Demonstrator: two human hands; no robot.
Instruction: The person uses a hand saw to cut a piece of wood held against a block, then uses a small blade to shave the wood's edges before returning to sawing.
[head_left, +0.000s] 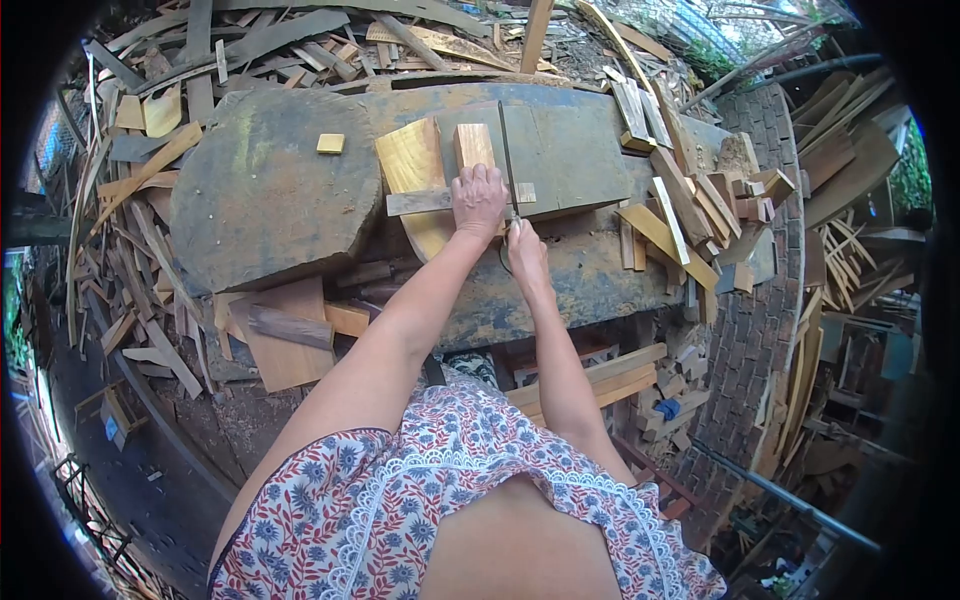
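My left hand is closed over a narrow grey wooden strip, pressing it down near the front of a wooden block. The strip lies crosswise over a curved yellowish board. To the right, my right hand is wrapped round the handle of a long, thin saw. Its dark blade points away from me and crosses the strip close to its right end. Where blade and wood meet, the depth of any cut is too small to tell.
A thick wooden slab on the left carries a small yellow block. Under the work sits a grey slab. Offcuts are piled at the right, and scrap wood lies behind. A brick ledge runs along the right.
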